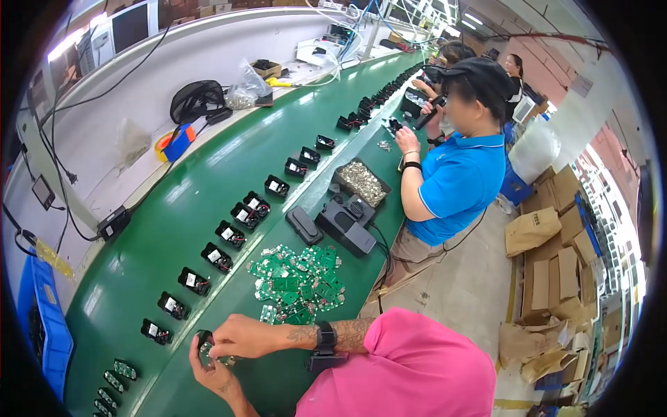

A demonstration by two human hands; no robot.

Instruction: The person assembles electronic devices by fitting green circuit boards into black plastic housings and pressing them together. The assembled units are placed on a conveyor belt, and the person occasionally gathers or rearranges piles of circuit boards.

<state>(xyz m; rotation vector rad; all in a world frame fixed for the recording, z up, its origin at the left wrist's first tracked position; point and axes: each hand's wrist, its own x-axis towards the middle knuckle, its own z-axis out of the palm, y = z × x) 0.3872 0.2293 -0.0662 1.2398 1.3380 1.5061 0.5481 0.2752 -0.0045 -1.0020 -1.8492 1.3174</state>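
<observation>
Low in the head view, my left hand [214, 379] is curled around a small black housing [204, 338]. From the right, my right hand [246, 336] reaches over it, with its fingers closed at a green circuit board [207, 353] in or against the housing; the fingertips are partly hidden. To the far side of my right wrist lies a loose heap of green circuit boards [299, 283]. Beyond my left hand, a row of open black housings [192, 281] with wires and white labels runs along the green bench [149, 243].
Filled housings with boards [125, 369] stand near left. A black device [347, 224] and a box of small metal parts [362, 182] sit beyond the heap. A co-worker in a blue shirt [455, 182] works further along. A blue bin [52, 323] is left; cartons [556, 278] stand right.
</observation>
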